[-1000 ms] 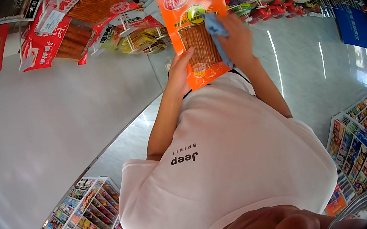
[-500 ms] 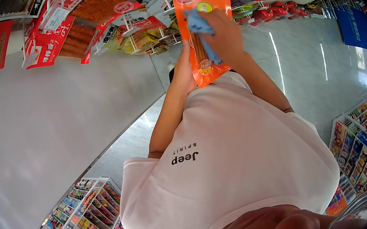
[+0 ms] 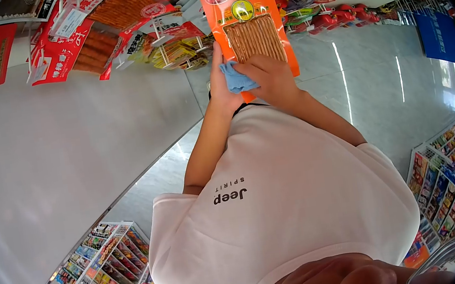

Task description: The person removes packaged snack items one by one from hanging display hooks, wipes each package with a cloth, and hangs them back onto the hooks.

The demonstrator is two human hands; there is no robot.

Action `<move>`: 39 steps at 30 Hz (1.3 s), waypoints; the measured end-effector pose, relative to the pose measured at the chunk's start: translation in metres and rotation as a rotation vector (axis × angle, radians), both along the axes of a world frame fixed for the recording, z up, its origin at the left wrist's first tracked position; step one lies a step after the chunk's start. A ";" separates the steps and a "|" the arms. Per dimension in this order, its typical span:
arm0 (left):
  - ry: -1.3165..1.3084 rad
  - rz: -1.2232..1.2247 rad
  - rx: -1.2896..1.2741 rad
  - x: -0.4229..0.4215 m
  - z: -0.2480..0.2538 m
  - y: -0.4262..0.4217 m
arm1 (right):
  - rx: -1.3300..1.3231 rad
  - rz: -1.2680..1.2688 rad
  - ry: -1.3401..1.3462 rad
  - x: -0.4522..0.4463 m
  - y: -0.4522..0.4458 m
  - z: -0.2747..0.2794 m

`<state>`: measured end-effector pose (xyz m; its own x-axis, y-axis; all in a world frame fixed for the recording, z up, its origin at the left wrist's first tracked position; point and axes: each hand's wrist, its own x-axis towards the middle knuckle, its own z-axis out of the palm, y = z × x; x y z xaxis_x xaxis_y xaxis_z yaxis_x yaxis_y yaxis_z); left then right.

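Note:
An orange snack packet (image 3: 248, 15) with a clear window showing brown strips is held up in front of me, its printed face toward me. My left hand (image 3: 224, 88) grips the packet's left edge, with the thumb along the front. My right hand (image 3: 274, 78) is closed on a light blue cloth (image 3: 239, 78), which presses against the lower part of the packet. Part of the cloth is hidden under my right fingers, and the packet's bottom end is mostly covered by both hands.
Hanging snack packets in red and orange (image 3: 121, 9) line the top on hooks. Yellow packets (image 3: 181, 51) hang behind my left hand. A pale panel (image 3: 78, 144) fills the left. A blue box-like object (image 3: 439, 36) stands at the right. Stocked shelves (image 3: 112, 266) are at the lower left.
My right hand has moved the cloth down from the packet's middle to its lower left, uncovering the yellow label and window. The packet has tilted, its top leaning further left.

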<state>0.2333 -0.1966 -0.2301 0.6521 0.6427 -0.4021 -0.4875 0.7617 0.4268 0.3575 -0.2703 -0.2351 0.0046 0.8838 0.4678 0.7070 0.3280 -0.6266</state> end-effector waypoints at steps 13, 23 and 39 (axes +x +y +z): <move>-0.050 0.062 -0.037 0.004 -0.002 -0.005 | -0.048 -0.026 -0.080 0.025 -0.017 -0.006; 0.115 0.055 0.146 -0.003 -0.020 -0.014 | -0.121 -0.373 -0.071 0.049 -0.027 -0.022; 0.285 -0.163 0.319 -0.016 -0.016 -0.027 | 0.134 -0.589 0.066 0.081 0.035 0.002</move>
<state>0.2177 -0.2231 -0.2459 0.6473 0.6615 -0.3788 -0.2015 0.6277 0.7519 0.4387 -0.2349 -0.2329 0.5079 0.6573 0.5567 0.7544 -0.0274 -0.6559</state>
